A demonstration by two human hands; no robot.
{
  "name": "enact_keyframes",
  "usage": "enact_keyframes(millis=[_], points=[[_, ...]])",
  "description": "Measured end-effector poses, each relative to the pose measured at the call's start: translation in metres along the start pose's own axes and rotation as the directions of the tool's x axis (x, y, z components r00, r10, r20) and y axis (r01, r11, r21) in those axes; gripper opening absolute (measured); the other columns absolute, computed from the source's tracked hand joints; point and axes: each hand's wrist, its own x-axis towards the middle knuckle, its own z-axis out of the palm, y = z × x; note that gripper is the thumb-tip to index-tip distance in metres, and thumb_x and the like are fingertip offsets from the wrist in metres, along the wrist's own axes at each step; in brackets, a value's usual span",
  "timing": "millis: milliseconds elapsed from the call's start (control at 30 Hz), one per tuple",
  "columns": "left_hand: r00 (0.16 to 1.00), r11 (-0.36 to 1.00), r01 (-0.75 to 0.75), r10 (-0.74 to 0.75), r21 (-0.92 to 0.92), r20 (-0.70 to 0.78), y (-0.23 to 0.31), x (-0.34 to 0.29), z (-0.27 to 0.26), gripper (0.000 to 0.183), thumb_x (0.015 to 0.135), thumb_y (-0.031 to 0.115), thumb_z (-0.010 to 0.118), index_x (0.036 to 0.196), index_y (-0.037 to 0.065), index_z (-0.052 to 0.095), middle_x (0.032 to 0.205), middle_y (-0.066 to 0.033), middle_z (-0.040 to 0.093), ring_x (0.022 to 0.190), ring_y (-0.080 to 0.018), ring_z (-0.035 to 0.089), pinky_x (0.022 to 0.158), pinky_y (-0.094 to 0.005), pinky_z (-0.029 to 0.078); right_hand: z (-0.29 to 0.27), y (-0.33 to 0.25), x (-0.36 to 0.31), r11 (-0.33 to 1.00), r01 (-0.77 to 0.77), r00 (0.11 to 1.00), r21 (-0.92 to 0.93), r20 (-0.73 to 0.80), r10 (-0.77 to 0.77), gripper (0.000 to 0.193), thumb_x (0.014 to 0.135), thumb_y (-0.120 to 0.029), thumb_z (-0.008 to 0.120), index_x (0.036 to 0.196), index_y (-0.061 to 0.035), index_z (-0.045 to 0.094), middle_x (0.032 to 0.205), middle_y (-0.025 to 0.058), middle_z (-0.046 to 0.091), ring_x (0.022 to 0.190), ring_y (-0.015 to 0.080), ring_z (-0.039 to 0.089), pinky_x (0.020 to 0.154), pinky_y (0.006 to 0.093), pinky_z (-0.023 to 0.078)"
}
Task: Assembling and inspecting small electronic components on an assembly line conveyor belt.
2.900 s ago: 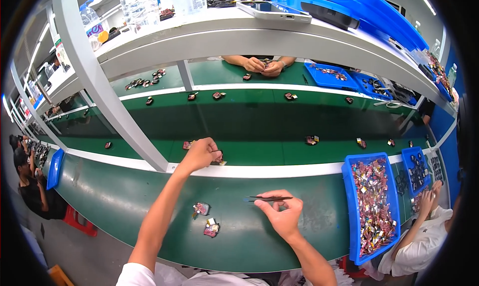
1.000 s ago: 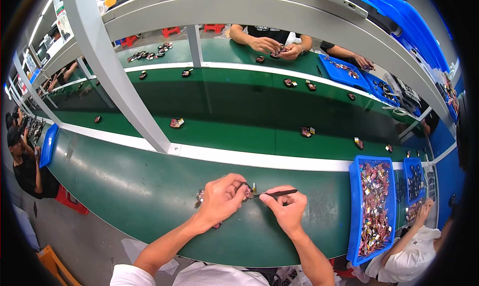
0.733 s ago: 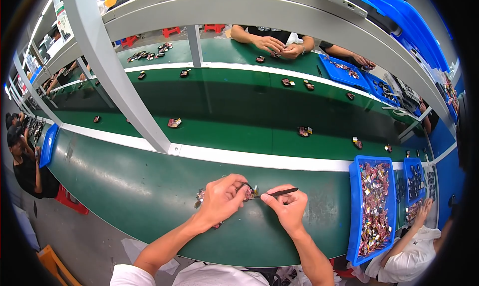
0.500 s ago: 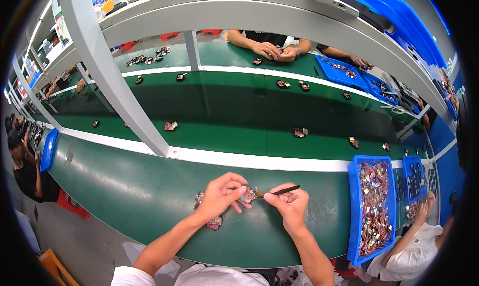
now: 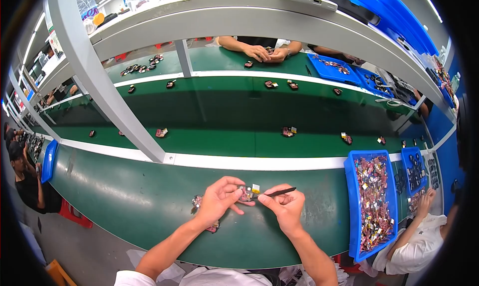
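Observation:
My left hand (image 5: 219,200) pinches a small electronic assembly (image 5: 245,193) with a reddish board, a dark casing and a yellow-and-white tab sticking up. In my right hand (image 5: 288,210) is a pair of slim black tweezers (image 5: 282,191), held between thumb and fingers. Their tip points left and meets the right side of the assembly; the exact contact is too small to make out. A similar assembly (image 5: 196,202) lies on the green tabletop (image 5: 129,193) just left of my left hand. Another assembly (image 5: 213,228) is partly hidden under my left wrist.
A blue tray (image 5: 354,206) heaped with small parts stands at right, with a smaller blue tray (image 5: 413,171) beyond it. Past the white rail (image 5: 249,161) runs a green conveyor (image 5: 209,143) carrying scattered assemblies. A slanted grey post (image 5: 107,91) rises at left. Co-workers sit opposite and at both sides.
The view has shifted slightly. The assembly's tab now stands up more plainly between my hands. Both hands keep their hold, with the tweezers still at the assembly.

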Motion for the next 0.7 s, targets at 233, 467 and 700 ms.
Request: enact_keyframes(millis=[233, 467, 700], points=[[0.997, 0.996, -0.083, 0.083, -0.018, 0.006, -0.0055, 0.0000, 0.0019, 0.022, 0.105, 0.005, 0.050, 0.125, -0.004, 0.045, 0.117, -0.0227, 0.066, 0.100, -0.0343, 0.073, 0.070, -0.0332, 0.065, -0.0001, 0.0044, -0.0013, 0.997, -0.002, 1.000, 0.078, -0.011, 0.002, 0.014, 0.082, 0.010, 0.077, 0.091, 0.0032, 0.068, 0.077, 0.0031, 0.067, 0.065, 0.0042, 0.059, 0.058, 0.0191, 0.046], [0.987, 0.987, -0.159, 0.157, -0.026, -0.043, -0.0097, -0.0010, 0.0016, 0.022, 0.104, 0.014, 0.056, 0.118, -0.002, 0.048, 0.104, -0.0207, 0.071, 0.086, -0.0348, 0.076, 0.058, -0.0312, 0.064, 0.0018, 0.0043, -0.0034, 0.989, -0.068, 0.997, 0.134, 0.032, 0.065, 0.013, 0.083, 0.010, 0.076, 0.092, 0.0041, 0.067, 0.081, 0.0076, 0.070, 0.072, 0.0087, 0.066, 0.063, 0.0214, 0.051], [0.997, 0.996, -0.078, 0.078, -0.041, -0.024, -0.0052, -0.0037, 0.0044, 0.026, 0.106, 0.012, 0.052, 0.127, -0.002, 0.046, 0.114, -0.0203, 0.068, 0.093, -0.0344, 0.075, 0.065, -0.0326, 0.063, 0.0056, -0.0003, -0.0075, 0.999, 0.047, 0.999, -0.015, -0.026, -0.047, 0.013, 0.081, 0.005, 0.081, 0.088, 0.0030, 0.070, 0.079, 0.0037, 0.070, 0.057, 0.0000, 0.051, 0.050, 0.0164, 0.035]])
